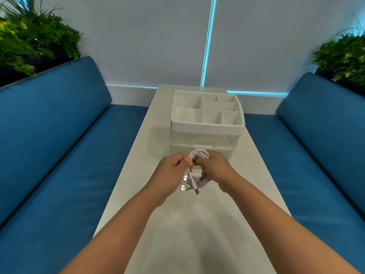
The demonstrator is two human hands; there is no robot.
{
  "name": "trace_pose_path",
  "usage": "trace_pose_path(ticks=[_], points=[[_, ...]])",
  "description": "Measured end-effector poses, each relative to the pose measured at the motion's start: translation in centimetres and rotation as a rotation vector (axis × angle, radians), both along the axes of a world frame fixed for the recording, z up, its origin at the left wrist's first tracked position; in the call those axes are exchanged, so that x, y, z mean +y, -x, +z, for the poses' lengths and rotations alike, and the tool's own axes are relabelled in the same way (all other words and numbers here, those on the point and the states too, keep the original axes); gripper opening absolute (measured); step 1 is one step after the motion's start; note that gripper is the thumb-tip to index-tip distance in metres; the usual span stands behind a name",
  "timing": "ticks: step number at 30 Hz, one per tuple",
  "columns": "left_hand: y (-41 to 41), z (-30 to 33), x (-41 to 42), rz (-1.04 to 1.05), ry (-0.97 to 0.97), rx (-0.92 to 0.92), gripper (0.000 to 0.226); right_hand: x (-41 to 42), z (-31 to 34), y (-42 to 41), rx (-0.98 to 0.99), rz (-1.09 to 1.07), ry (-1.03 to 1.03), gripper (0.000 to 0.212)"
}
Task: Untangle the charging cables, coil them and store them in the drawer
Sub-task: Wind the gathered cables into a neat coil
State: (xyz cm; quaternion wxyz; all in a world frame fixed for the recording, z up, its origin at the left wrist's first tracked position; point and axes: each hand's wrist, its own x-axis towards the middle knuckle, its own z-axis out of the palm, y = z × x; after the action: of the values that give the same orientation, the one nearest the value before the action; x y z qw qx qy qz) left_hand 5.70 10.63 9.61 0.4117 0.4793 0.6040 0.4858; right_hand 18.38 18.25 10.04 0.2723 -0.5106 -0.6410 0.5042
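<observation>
A bundle of white charging cables (199, 155) is held above the white table (197, 224), just in front of the drawer organizer. My left hand (173, 171) pinches the strands at the bundle's left side. My right hand (214, 165) grips the looped part from the right. Several USB plugs (185, 182) hang loose below the hands. The white plastic organizer (205, 125) has a compartment tray on top and translucent drawers (203, 153) below; the drawers look closed, and the hands partly hide the lower one.
Blue cushioned benches run along both sides of the narrow table, the left bench (69, 145) and the right bench (316, 145). Green plants stand at the back left (33, 36) and back right (341, 56). A white wall with a blue light strip (208, 42) is behind.
</observation>
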Motion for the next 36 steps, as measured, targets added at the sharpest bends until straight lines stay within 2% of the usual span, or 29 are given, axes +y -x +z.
trace_pose_path(ticks=[6, 12, 16, 23, 25, 26, 28, 29, 30, 32, 36], points=[[-0.5, -1.1, -0.1, 0.237, -0.128, -0.149, 0.005, -0.2, 0.8, -0.4, 0.112, 0.044, 0.238, 0.011], [-1.3, -1.5, -0.4, 0.382, -0.216, -0.022, 0.006, -0.8, 0.1, 0.2, 0.343, -0.031, 0.349, 0.029], [-1.3, -1.8, -0.2, 0.358, -0.227, 0.119, 0.005, -0.9, -0.7, 0.5, 0.385, -0.126, 0.367, 0.038], [-1.3, -2.2, 0.2, 0.352, -0.183, 0.301, 0.009, -1.3, -0.9, 0.2, 0.464, -0.179, 0.395, 0.039], [-1.0, -2.2, 0.3, 0.369, -0.119, 0.197, 0.025, -1.5, -0.8, 0.1, 0.477, -0.16, 0.381, 0.04], [-0.9, -2.0, 0.3, 0.349, -0.067, 0.04, 0.041, -1.6, -0.8, 0.0, 0.489, -0.145, 0.377, 0.04], [0.0, -1.8, 0.6, 0.235, 0.011, -0.414, 0.07, -1.9, -0.5, -0.1, 0.53, -0.105, 0.383, 0.041], [0.4, -1.8, 0.6, 0.146, 0.052, -0.609, 0.07, -2.0, -0.4, -0.1, 0.546, -0.083, 0.386, 0.041], [0.6, -1.6, 0.4, 0.038, 0.084, -0.702, 0.059, -2.1, -0.3, -0.1, 0.553, -0.064, 0.389, 0.042], [0.5, -1.6, 0.0, -0.133, 0.116, -0.643, 0.033, -2.2, -0.2, -0.1, 0.548, -0.039, 0.393, 0.043], [0.5, -2.9, 0.1, -0.064, 0.053, -0.59, 0.041, -1.7, -0.8, -0.3, 0.485, 0.026, 0.342, 0.032]])
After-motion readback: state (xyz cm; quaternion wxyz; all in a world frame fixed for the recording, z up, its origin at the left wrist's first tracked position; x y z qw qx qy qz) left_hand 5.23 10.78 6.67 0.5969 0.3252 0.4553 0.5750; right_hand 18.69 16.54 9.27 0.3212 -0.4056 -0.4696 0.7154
